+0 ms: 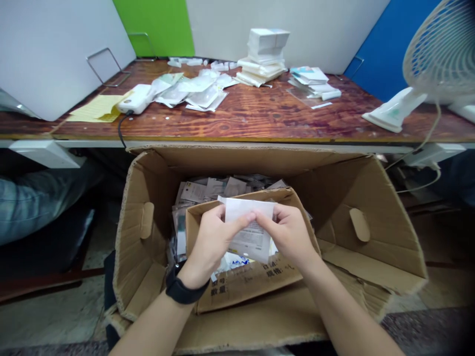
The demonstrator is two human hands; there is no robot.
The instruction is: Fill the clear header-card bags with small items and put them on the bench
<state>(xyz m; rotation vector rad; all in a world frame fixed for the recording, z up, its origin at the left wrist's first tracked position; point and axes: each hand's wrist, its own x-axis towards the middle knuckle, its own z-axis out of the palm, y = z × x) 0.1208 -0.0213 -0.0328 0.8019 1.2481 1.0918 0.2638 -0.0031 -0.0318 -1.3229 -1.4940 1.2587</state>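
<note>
Between my two hands is a small clear plastic packet (249, 241) with a white flap along its top and printed text below. My left hand (214, 232) pinches its left side, with the thumb lying across the front. On the other side my right hand (288, 228) grips the right edge, and the two thumb tips meet at the middle. Under the packet sits a smaller cardboard box (256, 282) with printed characters, holding some white and blue pieces. It rests inside a large open carton (371, 198), where several flat packaged items (195, 192) lie behind and left of it.
A wooden table (245, 123) runs behind the carton. On it are plastic pouches (200, 89), a white power strip (136, 99), yellow paper (98, 108), a stack of white cards (265, 49), more packets (313, 81) and a white fan (393, 109). A person's leg (37, 202) is at left.
</note>
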